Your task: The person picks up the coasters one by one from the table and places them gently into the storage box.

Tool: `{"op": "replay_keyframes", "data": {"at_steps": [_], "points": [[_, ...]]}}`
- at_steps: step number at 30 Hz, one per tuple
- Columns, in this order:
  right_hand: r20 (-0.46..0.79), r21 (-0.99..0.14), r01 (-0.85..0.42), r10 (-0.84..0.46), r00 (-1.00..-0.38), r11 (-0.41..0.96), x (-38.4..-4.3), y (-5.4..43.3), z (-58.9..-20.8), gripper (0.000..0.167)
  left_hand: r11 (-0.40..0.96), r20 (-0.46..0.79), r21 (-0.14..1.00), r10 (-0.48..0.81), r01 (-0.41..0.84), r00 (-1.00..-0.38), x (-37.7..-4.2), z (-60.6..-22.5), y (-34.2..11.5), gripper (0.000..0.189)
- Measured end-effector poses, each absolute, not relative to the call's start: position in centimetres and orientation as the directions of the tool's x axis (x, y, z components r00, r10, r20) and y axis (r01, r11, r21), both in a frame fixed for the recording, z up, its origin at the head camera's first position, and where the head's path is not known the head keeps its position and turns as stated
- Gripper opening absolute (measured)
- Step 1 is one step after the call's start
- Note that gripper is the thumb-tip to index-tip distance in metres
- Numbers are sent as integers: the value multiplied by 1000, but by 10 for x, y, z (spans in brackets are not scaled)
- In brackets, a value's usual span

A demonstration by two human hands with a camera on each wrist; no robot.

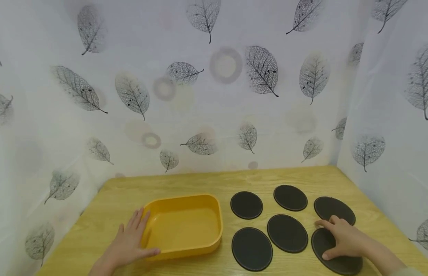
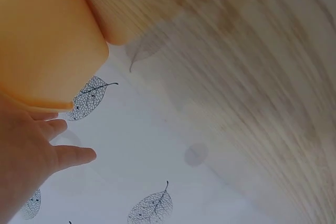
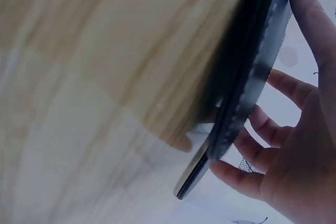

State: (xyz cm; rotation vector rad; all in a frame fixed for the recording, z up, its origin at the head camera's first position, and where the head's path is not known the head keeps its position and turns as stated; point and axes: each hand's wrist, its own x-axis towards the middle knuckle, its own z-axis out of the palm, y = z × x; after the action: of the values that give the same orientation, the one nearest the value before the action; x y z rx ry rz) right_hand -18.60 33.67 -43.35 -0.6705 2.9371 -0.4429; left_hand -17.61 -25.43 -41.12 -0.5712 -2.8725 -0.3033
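A yellow tray with rounded corners stands left of centre on the table. My left hand lies at its left end, fingers stretched along the rim and thumb by the front corner. In the left wrist view that hand is beside the tray's wall. To the right, my right hand has bent fingers and thumb on the nearest black round coaster. The right wrist view shows this hand against the stitched rim of the coaster; some fingertips are hidden.
Several more black coasters lie flat between the tray and my right hand, among them a front one and a back one. Leaf-patterned white sheets enclose the wooden table at the back and sides.
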Motion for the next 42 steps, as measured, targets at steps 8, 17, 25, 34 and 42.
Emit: {"op": "replay_keyframes", "data": {"at_steps": [8, 17, 25, 34, 42], "points": [[26, -402, -445, -476, -879, 800, -189, 348, -435, 76, 896, 214, 179, 367, 406, -905, -176, -415, -255, 97], [71, -750, -478, -662, -746, 458, -200, 382, -431, 30, 907, 197, 159, 357, 389, -913, -177, -415, -254, 92], [-97, -907, -170, -585, -805, 385, -189, 397, -427, 26, 905, 215, 139, 370, 403, -904, -178, -416, -255, 94], [-131, -985, 37, -586, -800, 170, -182, 410, -429, 37, 905, 203, 154, 365, 398, -909, -178, -417, -253, 95], [-132, -991, 129, -592, -795, 47, -176, 411, -429, 43, 907, 176, 163, 360, 387, -916, -179, -414, -251, 94]]}}
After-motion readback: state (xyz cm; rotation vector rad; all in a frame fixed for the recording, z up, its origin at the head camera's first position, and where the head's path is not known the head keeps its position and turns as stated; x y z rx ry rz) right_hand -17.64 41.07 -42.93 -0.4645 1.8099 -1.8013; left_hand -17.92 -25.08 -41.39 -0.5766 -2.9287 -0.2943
